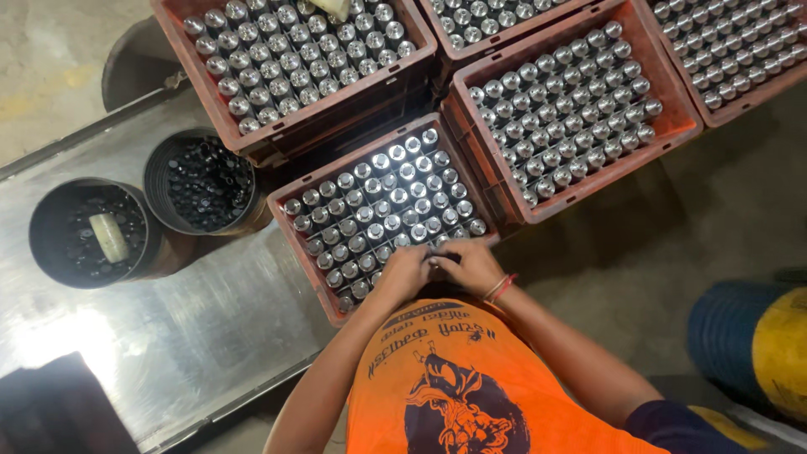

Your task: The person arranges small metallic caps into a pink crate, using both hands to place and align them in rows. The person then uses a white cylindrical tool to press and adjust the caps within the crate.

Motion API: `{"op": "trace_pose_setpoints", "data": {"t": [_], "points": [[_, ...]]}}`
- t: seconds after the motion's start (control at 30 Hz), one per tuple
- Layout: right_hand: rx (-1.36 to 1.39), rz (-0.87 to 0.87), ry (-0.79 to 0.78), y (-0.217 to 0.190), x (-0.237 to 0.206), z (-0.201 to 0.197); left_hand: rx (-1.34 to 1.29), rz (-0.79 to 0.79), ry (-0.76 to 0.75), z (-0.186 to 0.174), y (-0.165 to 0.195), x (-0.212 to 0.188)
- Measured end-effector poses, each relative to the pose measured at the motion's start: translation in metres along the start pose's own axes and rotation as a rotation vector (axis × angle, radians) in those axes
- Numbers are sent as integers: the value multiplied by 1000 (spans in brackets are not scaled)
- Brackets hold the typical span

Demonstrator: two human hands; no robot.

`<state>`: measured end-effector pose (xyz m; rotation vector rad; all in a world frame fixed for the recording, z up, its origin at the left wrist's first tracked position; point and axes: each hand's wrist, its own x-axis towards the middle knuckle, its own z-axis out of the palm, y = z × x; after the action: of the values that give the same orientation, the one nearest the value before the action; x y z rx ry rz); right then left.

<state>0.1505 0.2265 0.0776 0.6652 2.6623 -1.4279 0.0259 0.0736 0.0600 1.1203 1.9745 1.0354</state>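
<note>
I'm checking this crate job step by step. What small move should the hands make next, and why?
Probably shift both hands to the next cylinder along. The left hand and right hand meet over one shiny metal cylinder at the near edge of the red plastic crate, with filled rows beyond.

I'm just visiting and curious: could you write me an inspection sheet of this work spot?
Surface: metal table, shiny, glare at left.
Job's things: red crate of upright metal cylinders.
Clutter: two round tubs of small black parts; a pale roll lies in the left one.
Hands: left hand and right hand together at the crate's near edge; grip unclear.
Cables: nothing seen.
Surroundings: more filled crates; blue-and-yellow drum.
</note>
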Motion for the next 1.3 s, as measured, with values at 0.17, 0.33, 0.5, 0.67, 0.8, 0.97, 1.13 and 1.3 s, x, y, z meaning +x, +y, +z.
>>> {"op": "trace_pose_setpoints", "data": {"t": [0.17, 0.33, 0.5, 0.67, 0.8, 0.97, 1.13, 1.3], "points": [[-37, 14, 26, 13, -13, 7, -49, 7, -49, -8, 18, -3], [-226, -156, 354, 38, 1, -11, -71, -183, -63, 4, 7, 5], [-575, -156, 323, 43, 5, -11, -494, -359, -75, 35, -44, 6], [-536, -164, 212, 37, 6, -15, -804, -483, -91, 42, -71, 3], [-465, -75, 146, 29, 30, -33, -743, -541, -107, 30, -56, 1], [-570, 95, -37, 13, 53, -42, -728, -496, -76, 29, -35, 9], [-712, -256, 47, 13, 27, -22, -634, -391, 59, 34, -35, 15], [-723, -219, 122, 16, 23, -12, -681, -390, 1, 31, -32, 16]]}}
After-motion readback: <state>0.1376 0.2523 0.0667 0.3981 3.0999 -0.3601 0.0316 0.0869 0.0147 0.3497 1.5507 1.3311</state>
